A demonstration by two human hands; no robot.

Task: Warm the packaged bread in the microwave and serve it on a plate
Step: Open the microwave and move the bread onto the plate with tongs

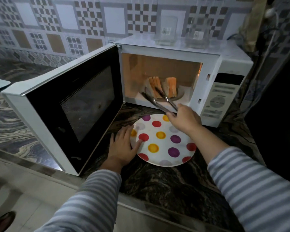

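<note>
At microwave (pixel 182 77) mouth, right hand (pixel 185 118) gripping tongs (pixel 159 97)

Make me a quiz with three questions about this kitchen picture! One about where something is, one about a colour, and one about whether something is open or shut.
1. Where is the bread?
A. on the dotted plate
B. inside the microwave
C. on top of the microwave

2. What colour is the spot by the left hand's fingers?
A. red
B. green
C. blue

3. How is the microwave door?
A. shut
C. taken off
B. swung open

Answers:
1 B: the slices stand in the lit microwave cavity, where the tongs held by the right hand reach.
2 A: the left hand rests on the plate with a fingertip at a red spot.
3 B: the door stands wide to the left, showing the inside.
</note>
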